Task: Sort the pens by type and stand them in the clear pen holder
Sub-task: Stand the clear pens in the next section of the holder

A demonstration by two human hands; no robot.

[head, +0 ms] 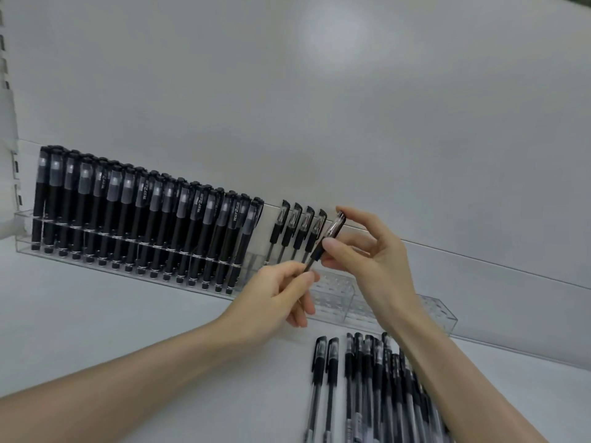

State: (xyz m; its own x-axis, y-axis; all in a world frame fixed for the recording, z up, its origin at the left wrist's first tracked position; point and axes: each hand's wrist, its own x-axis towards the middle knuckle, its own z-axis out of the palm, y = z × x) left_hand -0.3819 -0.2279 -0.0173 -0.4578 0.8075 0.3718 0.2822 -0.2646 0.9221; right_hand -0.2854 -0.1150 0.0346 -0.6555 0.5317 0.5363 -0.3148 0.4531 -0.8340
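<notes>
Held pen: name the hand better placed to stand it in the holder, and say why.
Right hand, probably. It pinches the pen at grip and cap, beside the four thin pens already standing. The left hand only holds its lower end, in front of the holder.

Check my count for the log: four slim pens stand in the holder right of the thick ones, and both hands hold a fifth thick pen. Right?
Not quite. The head view shows the held pen is a slim one, like the four slim pens standing in the holder, not a thick one. The rest holds: left hand and right hand both grip it.
</notes>
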